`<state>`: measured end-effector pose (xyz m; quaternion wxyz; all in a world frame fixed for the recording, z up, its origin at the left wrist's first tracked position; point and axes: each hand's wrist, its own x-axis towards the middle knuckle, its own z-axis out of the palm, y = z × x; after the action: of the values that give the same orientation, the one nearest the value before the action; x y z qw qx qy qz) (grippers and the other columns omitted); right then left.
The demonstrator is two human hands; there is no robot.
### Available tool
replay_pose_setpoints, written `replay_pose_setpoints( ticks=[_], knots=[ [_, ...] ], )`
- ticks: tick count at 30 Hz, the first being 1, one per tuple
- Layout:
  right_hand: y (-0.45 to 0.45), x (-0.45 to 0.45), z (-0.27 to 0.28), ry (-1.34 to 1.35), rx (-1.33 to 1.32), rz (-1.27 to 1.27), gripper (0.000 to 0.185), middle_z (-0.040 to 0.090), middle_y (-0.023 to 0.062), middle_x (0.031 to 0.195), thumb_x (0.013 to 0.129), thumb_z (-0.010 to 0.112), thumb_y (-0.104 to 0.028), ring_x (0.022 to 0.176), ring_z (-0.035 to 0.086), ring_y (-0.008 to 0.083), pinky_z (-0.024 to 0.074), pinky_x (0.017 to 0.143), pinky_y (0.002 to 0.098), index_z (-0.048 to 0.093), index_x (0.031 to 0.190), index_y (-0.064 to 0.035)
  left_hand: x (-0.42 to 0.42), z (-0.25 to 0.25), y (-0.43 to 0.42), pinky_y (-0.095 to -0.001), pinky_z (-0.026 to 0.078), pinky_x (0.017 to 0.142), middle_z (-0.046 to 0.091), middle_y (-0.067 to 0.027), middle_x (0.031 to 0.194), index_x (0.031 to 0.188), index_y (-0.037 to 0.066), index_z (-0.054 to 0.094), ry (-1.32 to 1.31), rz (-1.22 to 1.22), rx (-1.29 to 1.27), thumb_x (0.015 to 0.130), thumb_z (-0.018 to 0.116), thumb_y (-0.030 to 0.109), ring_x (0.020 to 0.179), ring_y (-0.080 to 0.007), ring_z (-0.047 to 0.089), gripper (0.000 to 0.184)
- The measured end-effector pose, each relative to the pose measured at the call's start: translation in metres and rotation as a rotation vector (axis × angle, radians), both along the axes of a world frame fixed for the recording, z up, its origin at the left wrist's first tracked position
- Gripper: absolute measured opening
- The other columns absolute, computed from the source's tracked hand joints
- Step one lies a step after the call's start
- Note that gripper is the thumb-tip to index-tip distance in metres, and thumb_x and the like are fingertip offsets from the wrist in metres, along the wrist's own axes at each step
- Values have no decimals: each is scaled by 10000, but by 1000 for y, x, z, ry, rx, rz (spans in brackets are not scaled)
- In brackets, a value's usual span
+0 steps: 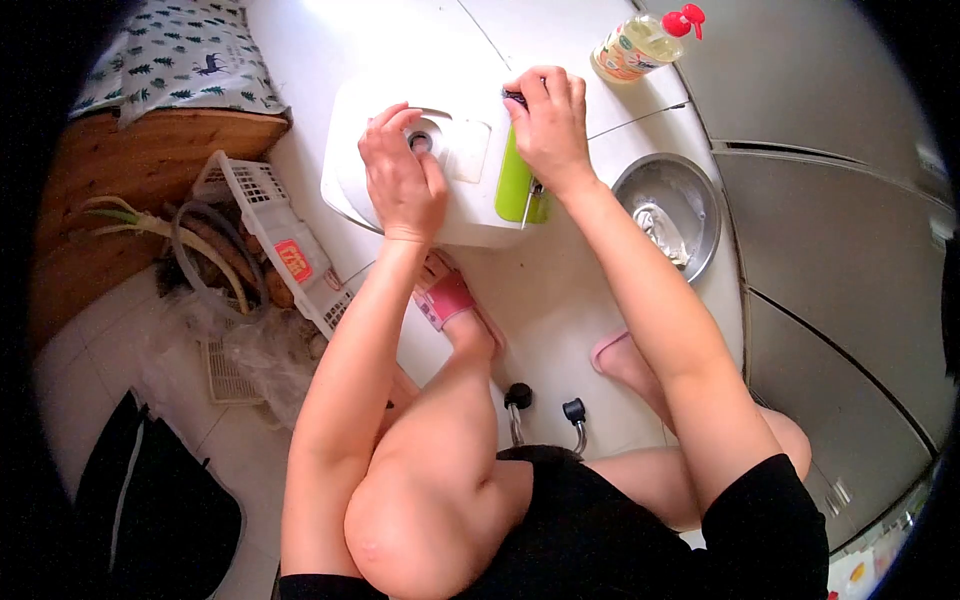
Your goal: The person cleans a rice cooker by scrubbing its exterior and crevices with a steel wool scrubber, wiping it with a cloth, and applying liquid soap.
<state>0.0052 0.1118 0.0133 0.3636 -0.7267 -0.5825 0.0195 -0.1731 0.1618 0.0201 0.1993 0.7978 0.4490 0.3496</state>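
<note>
A white appliance [465, 215] with a round hole and a rectangular panel on top stands on the floor in front of me. My left hand [402, 175] rests on it beside the round hole, fingers bent and a little apart. On its right side is a green strip [515, 180] with a thin metal piece along it. My right hand [548, 120] is closed round a small dark object [515, 97] at the top end of the green strip; the fingers partly hide it.
A metal bowl [700, 215] holding a wet cloth [660, 232] sits at the right. Behind it stands a bottle [635, 50] with a red cap, near grey cabinets [820, 230]. At the left are a white basket [262, 205] and a wooden box [130, 200].
</note>
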Motion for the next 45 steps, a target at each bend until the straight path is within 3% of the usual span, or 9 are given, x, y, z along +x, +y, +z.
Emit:
replay_pose_setpoints(
  ticks=[14, 18, 20, 24, 25, 29, 39, 42, 45],
  knots=[
    [-115, -58, 6, 157, -126, 179, 342, 492, 120, 1285, 807, 695, -145, 1235, 422, 362, 346, 1092, 491, 620, 1140, -125, -7, -6, 2, -470, 291, 1165, 563, -172, 1289, 1174, 24, 537, -83, -9, 13, 738, 500, -68, 1267, -346, 479, 448],
    [-112, -53, 5, 179, -141, 175, 402, 472, 136, 1311, 784, 708, -133, 1251, 419, 376, 339, 1095, 505, 606, 1172, -125, -25, -6, 4, -457, 238, 1222, 458, -214, 1365, 1236, 1, 472, -444, 13, -80, 706, 456, -82, 1346, -317, 431, 537],
    [-113, -60, 6, 173, -142, 140, 426, 466, 136, 1318, 776, 710, -117, 1256, 416, 381, 337, 1095, 507, 596, 1186, -123, -46, -5, 2, -463, 260, 1198, 463, -213, 1361, 1189, -4, 504, -528, 147, -97, 743, 456, -50, 1327, -349, 430, 451],
    [-114, -73, 8, 102, -144, 89, 570, 417, 148, 1398, 746, 809, -199, 1293, 397, 386, 333, 1090, 508, 550, 1252, -156, -88, -18, 15, -450, 253, 1195, 454, -178, 1437, 1364, -15, 466, -214, 250, -258, 884, 489, 118, 1374, -320, 394, 498],
    [-117, -75, 4, 34, -167, 82, 681, 386, 158, 1438, 705, 858, -222, 1306, 392, 389, 331, 1081, 504, 516, 1292, -181, -95, -27, 23, -422, 262, 1190, 461, -164, 1473, 1440, -18, 444, -236, 233, -364, 981, 443, 219, 1391, -299, 393, 516],
    [-115, -65, -2, -28, -167, 133, 805, 381, 161, 1441, 629, 895, -134, 1313, 390, 387, 336, 1082, 505, 480, 1316, -196, -103, -51, 41, -366, 277, 1181, 473, -185, 1489, 1454, -36, 456, -493, 236, -720, 1063, 374, 300, 1406, -274, 404, 522],
    [-93, -11, 16, -34, -292, 254, 796, 365, 172, 1428, 606, 881, -62, 1324, 366, 412, 335, 1114, 518, 482, 1287, -164, -93, -58, 7, -377, 223, 1202, 385, -170, 1536, 1522, 15, 340, -574, 253, -775, 1088, 342, 416, 1438, -263, 340, 591],
    [-77, 21, 21, -33, -345, 248, 821, 354, 174, 1440, 596, 879, -36, 1334, 360, 415, 337, 1121, 517, 470, 1296, -166, -81, -74, -15, -396, 235, 1196, 392, -208, 1502, 1469, -72, 365, -431, 315, -583, 1082, 362, 318, 1415, -300, 350, 550],
    [-57, 55, 23, -23, -377, 254, 858, 338, 160, 1456, 586, 876, -9, 1335, 353, 429, 345, 1133, 515, 453, 1313, -174, -68, -70, -45, -416, 215, 1202, 318, -221, 1525, 1491, -77, 287, -395, 333, -644, 1071, 384, 327, 1426, -331, 318, 591]
  ],
)
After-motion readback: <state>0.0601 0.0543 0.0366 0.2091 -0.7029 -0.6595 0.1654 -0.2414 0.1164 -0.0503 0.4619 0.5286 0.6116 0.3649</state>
